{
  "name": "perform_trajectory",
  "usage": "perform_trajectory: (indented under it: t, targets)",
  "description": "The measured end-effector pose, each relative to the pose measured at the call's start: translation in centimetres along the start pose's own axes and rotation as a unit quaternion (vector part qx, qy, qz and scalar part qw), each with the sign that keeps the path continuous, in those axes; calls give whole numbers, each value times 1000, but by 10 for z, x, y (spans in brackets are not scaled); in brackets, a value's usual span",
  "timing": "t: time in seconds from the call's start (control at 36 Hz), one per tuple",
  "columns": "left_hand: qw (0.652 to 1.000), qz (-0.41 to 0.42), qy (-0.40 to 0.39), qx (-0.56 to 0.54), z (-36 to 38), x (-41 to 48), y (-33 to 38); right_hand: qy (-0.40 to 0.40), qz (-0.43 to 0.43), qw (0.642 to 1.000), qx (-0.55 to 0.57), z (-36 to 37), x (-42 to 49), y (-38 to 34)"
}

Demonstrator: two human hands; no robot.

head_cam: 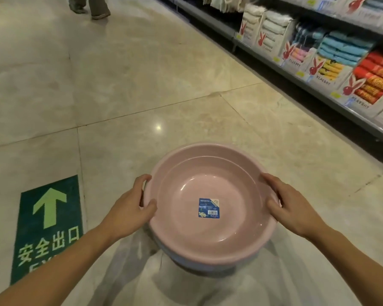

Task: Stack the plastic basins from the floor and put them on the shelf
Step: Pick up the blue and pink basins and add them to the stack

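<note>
A stack of plastic basins (210, 188) is held above the tiled floor in front of me. The top one is pink, with a blue label on its bottom. A pale blue basin (186, 262) shows beneath it at the near edge. My left hand (133, 208) grips the stack's left rim, thumb over the edge. My right hand (290, 204) grips the right rim the same way. The shelf (318, 91) runs along the right side of the aisle.
The shelf holds boxes of folded towels (345, 49) in white, blue, yellow and red. A green exit sign with an arrow (49, 224) is stuck to the floor at left. A person's legs (91, 7) stand far up the aisle.
</note>
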State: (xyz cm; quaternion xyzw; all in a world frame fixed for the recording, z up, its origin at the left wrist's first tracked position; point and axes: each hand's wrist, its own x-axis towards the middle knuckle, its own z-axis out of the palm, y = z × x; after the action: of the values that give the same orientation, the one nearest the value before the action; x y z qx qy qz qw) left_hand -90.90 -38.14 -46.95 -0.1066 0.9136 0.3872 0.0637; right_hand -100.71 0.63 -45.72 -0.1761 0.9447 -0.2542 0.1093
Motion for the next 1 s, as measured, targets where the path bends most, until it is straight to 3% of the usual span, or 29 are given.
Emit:
perform_trajectory:
  t: [0.22, 0.44, 0.64, 0.75, 1.0]
  targets:
    - [1000, 2, 2, 28, 14, 6, -10, -24, 18, 999, -33, 27, -1, 11]
    - [998, 9, -12, 68, 11, 9, -21, -17, 29, 999, 13, 31, -4, 13]
    - [999, 6, -31, -31, 15, 4, -19, 3, 56, 987, 149, 37, -11, 11]
    - [995, -1, -53, -82, 19, -2, -20, 11, 59, 980, 192, 44, -12, 8]
    - [989, -12, -22, -144, 26, -6, -17, 25, 84, 964, 249, 50, -11, 3]
